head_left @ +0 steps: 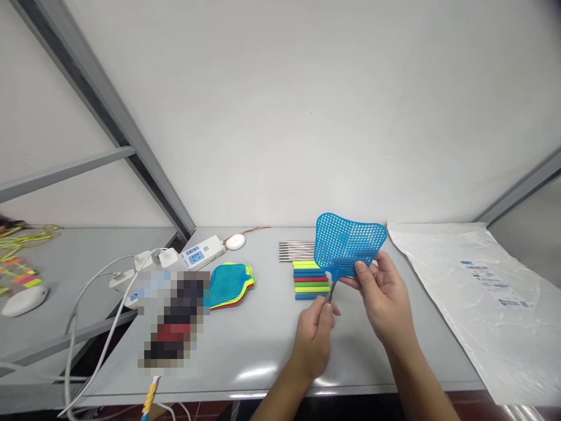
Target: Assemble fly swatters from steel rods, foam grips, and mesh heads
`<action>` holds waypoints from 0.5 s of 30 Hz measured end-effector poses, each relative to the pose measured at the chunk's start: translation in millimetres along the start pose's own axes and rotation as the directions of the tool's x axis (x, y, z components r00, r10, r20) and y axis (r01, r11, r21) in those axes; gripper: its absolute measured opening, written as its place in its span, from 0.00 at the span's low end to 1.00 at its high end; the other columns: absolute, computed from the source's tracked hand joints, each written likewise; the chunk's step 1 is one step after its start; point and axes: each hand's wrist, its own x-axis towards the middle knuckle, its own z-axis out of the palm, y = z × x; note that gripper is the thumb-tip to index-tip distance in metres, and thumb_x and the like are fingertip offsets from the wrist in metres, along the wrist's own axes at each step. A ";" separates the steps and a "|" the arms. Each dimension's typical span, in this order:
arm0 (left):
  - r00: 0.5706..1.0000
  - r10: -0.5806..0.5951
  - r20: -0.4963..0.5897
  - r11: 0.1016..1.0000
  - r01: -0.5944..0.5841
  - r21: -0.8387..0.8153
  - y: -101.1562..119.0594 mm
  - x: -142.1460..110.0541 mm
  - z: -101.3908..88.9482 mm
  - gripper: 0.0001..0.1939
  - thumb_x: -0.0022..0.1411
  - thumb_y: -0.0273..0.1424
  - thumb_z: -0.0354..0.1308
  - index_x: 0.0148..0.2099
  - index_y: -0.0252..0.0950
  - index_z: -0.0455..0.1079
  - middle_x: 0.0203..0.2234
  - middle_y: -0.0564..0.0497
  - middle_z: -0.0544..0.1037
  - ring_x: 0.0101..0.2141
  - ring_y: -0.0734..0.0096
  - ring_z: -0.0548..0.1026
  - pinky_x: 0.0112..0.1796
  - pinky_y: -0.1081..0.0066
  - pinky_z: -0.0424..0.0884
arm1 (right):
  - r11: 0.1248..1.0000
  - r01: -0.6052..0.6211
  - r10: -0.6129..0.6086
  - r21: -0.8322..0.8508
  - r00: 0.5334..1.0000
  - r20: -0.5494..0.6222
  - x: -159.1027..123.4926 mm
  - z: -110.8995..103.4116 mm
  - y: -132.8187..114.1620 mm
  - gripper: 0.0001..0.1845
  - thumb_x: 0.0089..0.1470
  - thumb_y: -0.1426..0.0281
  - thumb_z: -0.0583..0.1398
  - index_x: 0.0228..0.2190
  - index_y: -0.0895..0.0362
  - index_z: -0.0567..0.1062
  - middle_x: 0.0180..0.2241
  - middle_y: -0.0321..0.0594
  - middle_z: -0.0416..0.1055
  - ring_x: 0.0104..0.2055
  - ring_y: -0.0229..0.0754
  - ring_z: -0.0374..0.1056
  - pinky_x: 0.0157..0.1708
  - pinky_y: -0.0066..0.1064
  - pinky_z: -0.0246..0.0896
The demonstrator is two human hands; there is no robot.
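So the right hand (380, 286) has its thumb and fingers pinched on the lower right corner of a blue mesh swatter head (346, 240), which is held up off the grey counter (258, 345). The left hand (316, 333) is closed round the thin metal rod (331, 290) just below the neck of that head — thumb on top, head tilted a bit

Right behind and beside the hands there's a column of coloured tubes (309, 280), yellow, blue, red and green, lying flat side by side. Past those is a row of silver rods (295, 251), partly hidden by the mesh

Further left sits a stack of mesh heads (228, 285), blue on top with yellow and red edges poking out. Then a white power strip (204, 253) with a round white puck (235, 241) near its end, plus a pixelated patch (177, 318) I can't make out. Over on the right — a big white plastic bag (482, 304) with a printed label (497, 285), lying flat
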 end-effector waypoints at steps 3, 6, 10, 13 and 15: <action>1.000 -0.007 0.007 1.000 0.007 -0.008 2.3 -0.7 -0.5 0.20 0.68 0.46 0.43 0.35 0.35 0.64 0.20 0.57 0.56 0.23 0.77 0.54 0.24 0.74 0.50 | 1.000 -0.007 0.007 0.001 1.000 -0.018 0.6 -0.5 0.2 0.15 0.56 0.59 0.60 0.44 0.49 0.69 0.39 0.37 0.73 0.40 0.41 0.71 0.39 0.35 0.72; 0.999 -0.014 0.028 0.998 0.016 -0.067 1.9 -1.3 -0.9 0.20 0.68 0.46 0.44 0.35 0.34 0.64 0.20 0.58 0.55 0.21 0.78 0.52 0.23 0.74 0.49 | 0.998 -0.031 0.031 0.059 1.000 -0.001 2.4 -1.4 3.0 0.14 0.55 0.59 0.61 0.43 0.48 0.69 0.36 0.36 0.73 0.39 0.40 0.71 0.39 0.35 0.72; 0.994 -0.056 0.090 0.972 0.075 -0.224 0.2 -0.7 -2.1 0.22 0.68 0.46 0.44 0.33 0.33 0.65 0.16 0.59 0.53 0.18 0.80 0.50 0.21 0.75 0.46 | 0.989 -0.064 0.057 0.137 0.997 0.055 7.3 -1.8 7.1 0.14 0.56 0.60 0.61 0.43 0.49 0.69 0.33 0.33 0.71 0.37 0.38 0.70 0.38 0.34 0.72; 0.981 -0.098 0.169 0.923 0.153 -0.353 0.9 1.4 -4.3 0.23 0.66 0.47 0.47 0.30 0.33 0.65 0.12 0.60 0.52 0.15 0.80 0.50 0.18 0.76 0.45 | 0.980 -0.100 0.088 0.170 0.993 0.081 11.5 -0.7 9.0 0.15 0.55 0.60 0.62 0.43 0.50 0.69 0.32 0.33 0.71 0.35 0.37 0.70 0.38 0.34 0.72; 0.967 -0.091 0.239 0.879 0.191 -0.437 2.8 2.8 -6.4 0.23 0.65 0.47 0.47 0.28 0.33 0.64 0.10 0.62 0.50 0.13 0.81 0.49 0.19 0.75 0.51 | 0.973 -0.125 0.110 0.192 0.990 0.087 13.8 0.3 10.0 0.16 0.54 0.60 0.63 0.43 0.50 0.69 0.32 0.33 0.71 0.34 0.37 0.70 0.37 0.33 0.72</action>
